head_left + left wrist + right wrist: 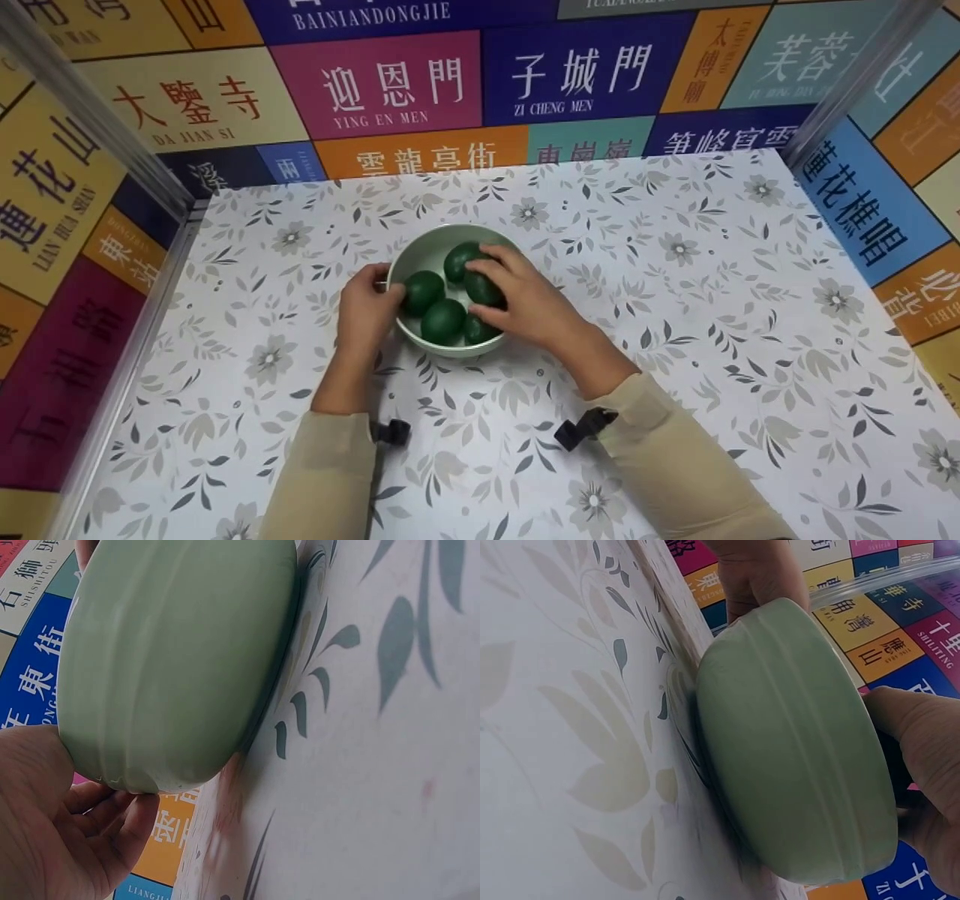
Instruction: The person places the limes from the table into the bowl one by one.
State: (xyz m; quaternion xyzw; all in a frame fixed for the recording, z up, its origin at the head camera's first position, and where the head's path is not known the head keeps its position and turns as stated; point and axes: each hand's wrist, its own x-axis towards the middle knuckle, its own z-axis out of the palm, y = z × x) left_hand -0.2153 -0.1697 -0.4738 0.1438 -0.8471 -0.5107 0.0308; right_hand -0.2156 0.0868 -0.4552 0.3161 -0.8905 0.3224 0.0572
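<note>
A pale green bowl [420, 247] stands on the table near its middle, holding several smooth, dark green oval fruits. One such fruit [424, 291] lies by the left side of the bowl, and another fruit [443, 322] is toward the front. My left hand [365, 311] pinches the bowl's left rim, thumb on the inner side and fingers outside, curled under the bowl's side in the left wrist view. On the right, my right hand [529, 296] grips a dark green oval fruit [484, 289] between thumb and fingers at the bowl's right rim. The bowl's wall [795, 750] mostly hides this fruit in the right wrist view.
A white cloth with grey leaves and flowers covers the table [712, 315]. Upright panels with coloured lettered blocks [390, 82] enclose the back and both sides. Black straps [390, 431] sit at both wrists.
</note>
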